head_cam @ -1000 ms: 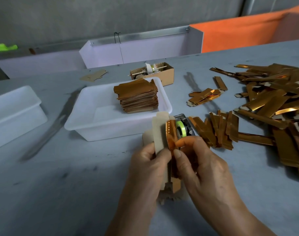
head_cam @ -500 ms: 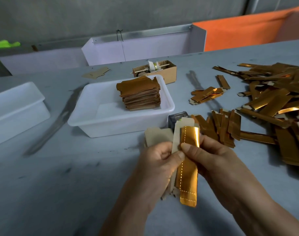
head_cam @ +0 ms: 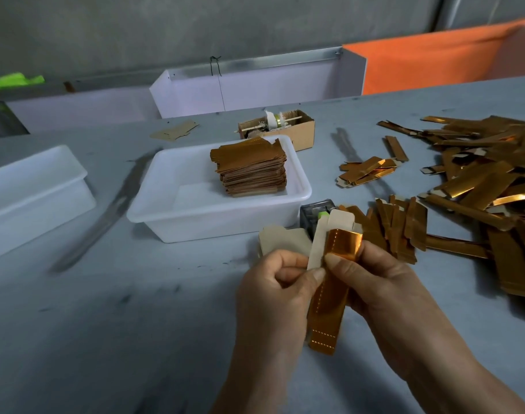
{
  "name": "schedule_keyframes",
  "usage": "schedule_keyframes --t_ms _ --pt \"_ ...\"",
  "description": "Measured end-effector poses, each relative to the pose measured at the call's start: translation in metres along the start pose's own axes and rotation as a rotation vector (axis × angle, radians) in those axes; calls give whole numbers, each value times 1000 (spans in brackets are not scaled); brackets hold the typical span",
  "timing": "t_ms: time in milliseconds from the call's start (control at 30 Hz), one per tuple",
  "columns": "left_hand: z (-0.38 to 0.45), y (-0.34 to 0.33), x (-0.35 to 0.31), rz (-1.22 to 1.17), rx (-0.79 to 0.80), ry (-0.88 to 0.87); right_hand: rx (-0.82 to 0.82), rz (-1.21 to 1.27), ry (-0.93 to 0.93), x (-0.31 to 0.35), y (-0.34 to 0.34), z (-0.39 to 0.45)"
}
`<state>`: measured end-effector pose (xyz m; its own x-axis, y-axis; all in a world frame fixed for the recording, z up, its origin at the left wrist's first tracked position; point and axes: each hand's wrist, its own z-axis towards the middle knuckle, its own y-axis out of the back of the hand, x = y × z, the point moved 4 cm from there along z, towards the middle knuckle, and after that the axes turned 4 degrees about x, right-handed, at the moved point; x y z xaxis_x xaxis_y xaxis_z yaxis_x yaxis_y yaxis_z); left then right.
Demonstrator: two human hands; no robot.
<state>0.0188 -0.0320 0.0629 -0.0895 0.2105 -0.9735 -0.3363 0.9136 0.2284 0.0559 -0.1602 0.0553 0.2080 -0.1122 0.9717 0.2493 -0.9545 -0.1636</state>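
Inside white tub [head_cam: 300, 186], gold blanks [head_cam: 250, 168].

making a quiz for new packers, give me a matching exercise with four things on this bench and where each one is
Things:
1. gold carton with dotted seams
2. stack of flat cartons
3. brown cardboard box
4. loose pile of gold cartons

Places:
a. inside the white tub
b. spread on the table, far right
c. pinched between the left hand and the right hand
d. just behind the white tub

Pairs: 1-c, 2-a, 3-d, 4-b
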Motion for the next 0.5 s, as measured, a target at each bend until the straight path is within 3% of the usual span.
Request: schedule_keyframes --t_ms 100,233,300,400,500 --pt "-10 -3 -11 295 -168 -244 -6 9 10 1 -2 -1" --pt "-27 -26 -22 896 -210 -536 -33 30 23 0 -5 -2" --pt "-30 -31 -24 1070 -238 -502 -39 37 23 -1 -6 -3" --pt "-33 -40 -18 1162 -79 -398 -30 59 9 -4 -7 -5" --pt "-34 -40 -16 1155 -127 -494 -10 55 -4 -4 -8 -6"
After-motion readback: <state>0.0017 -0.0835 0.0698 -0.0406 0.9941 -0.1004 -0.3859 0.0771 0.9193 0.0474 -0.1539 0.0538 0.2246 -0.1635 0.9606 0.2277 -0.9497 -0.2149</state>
